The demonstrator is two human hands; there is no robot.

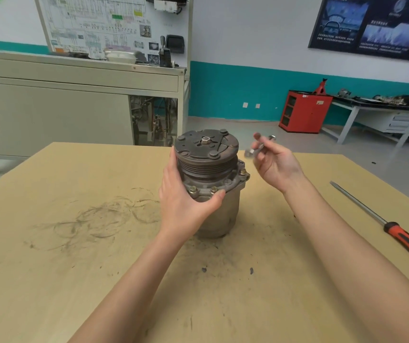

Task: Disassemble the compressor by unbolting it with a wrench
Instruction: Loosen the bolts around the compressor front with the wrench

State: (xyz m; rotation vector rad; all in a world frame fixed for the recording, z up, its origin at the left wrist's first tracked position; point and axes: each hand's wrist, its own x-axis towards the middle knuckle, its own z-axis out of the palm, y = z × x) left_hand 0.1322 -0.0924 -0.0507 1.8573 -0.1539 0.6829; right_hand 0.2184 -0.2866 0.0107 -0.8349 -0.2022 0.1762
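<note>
Compressor (209,179) dull grey metal; table (74,243) matt, smudged wood.

Cannot make out a single word or number with certainty. On the dark wall poster (372,26), lines of pale characters, too blurred to read. On the white diagram board (94,23), fine print among coloured blocks, too small to read. On the red cabinet (305,115), a small pale label (320,103), likewise illegible.
</note>
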